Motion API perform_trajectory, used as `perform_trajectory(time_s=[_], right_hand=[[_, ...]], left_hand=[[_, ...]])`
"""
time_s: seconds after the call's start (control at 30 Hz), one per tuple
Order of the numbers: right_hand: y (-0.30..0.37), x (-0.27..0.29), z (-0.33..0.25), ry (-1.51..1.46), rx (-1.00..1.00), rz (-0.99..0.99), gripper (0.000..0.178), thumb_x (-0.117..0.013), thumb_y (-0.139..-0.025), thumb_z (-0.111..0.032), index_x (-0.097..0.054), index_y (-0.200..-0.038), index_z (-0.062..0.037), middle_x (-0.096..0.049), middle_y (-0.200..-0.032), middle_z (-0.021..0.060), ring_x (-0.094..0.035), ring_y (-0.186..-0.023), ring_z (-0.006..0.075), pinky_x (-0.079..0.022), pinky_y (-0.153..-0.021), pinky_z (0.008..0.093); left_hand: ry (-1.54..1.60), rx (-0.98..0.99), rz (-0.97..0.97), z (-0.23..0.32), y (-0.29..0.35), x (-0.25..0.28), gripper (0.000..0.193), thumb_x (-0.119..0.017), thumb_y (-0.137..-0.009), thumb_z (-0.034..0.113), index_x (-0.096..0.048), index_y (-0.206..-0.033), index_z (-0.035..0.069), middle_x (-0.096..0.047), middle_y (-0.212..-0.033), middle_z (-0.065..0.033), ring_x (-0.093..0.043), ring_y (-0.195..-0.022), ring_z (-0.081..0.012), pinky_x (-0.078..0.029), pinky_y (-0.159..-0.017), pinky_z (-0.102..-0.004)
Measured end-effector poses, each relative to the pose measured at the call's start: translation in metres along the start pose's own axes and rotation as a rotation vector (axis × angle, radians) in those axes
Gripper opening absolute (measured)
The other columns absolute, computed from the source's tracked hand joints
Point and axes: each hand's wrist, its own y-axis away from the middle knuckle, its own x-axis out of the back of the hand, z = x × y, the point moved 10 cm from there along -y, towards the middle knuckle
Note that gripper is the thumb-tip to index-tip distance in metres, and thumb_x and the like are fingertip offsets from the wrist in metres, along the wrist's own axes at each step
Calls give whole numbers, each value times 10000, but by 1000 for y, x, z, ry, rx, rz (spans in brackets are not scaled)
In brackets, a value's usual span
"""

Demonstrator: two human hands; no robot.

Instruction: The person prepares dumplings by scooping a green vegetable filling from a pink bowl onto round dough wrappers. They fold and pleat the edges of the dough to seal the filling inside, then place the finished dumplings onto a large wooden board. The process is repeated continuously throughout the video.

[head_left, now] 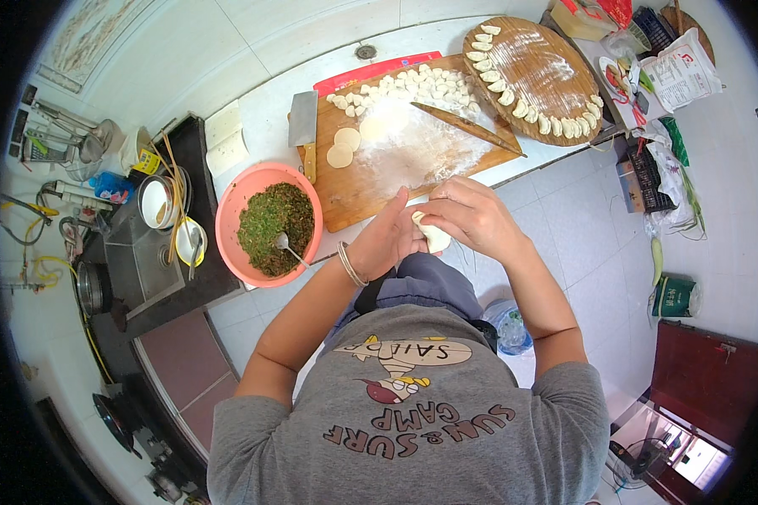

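A pale dumpling (434, 236) is between my two hands, just off the near edge of the cutting board (342, 195). My right hand (473, 217) pinches its upper edge with thumb and fingers. Beneath its left side, my left hand (385, 240) supports it, thumb raised and fingertips partly hidden. Round dough wrappers (339, 156) lie on the board beside small dough pieces (425, 82) and loose flour. A tapered wooden rolling pin (467, 129) crosses the floury area. Left of the board, a pink bowl (226, 223) holds chopped green filling (265, 220) with a metal spoon (284, 242) in it.
A cleaver (303, 122) rests on the board's left edge. At the far right, a round wooden board (541, 67) carries several finished dumplings along its rim. Bowls with chopsticks (177, 189) stand by the sink (147, 261) on the left. A water bottle (509, 326) is low beside my right arm.
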Motion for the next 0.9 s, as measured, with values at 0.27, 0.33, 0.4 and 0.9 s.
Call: perform_trajectory(time_s=[0.27, 0.33, 0.4, 0.9], right_hand=[[2, 1, 1, 28, 93, 33, 150, -690, -692, -104, -637, -820, -45, -530, -737, 35, -556, -670, 195, -462, -558, 317], [-5, 3, -3, 47, 92, 41, 152, -685, -694, -100, -634, -825, -44, -532, -743, 36, -558, -672, 191, -460, -556, 316], [-6, 1, -5, 52, 116, 24, 159, -684, -696, -101, -632, -835, -45, -535, -753, 35, -560, -674, 189, -459, -559, 317], [-8, -6, -1, 113, 155, -58, 216, -650, -626, -115, -634, -837, -68, -554, -780, 26, -576, -735, 192, -466, -610, 310]], left_hand=[[41, 16, -47, 1, -1, -2, 773, -181, -946, 593, -292, -1366, -46, -461, -1323, -194, -507, -1190, -289, -384, -1003, -408], [40, 14, 14, 4, 0, -1, 781, -178, -943, 597, -296, -1362, -52, -464, -1322, -198, -505, -1195, -295, -379, -1013, -412], [48, 25, -1, 3, 0, -1, 778, -179, -944, 595, -309, -1358, -50, -468, -1318, -199, -512, -1186, -295, -377, -1017, -414], [159, 41, -20, 3, -2, 1, 759, -209, -943, 592, -355, -1334, -42, -540, -1235, -171, -561, -1119, -271, -410, -991, -396]])
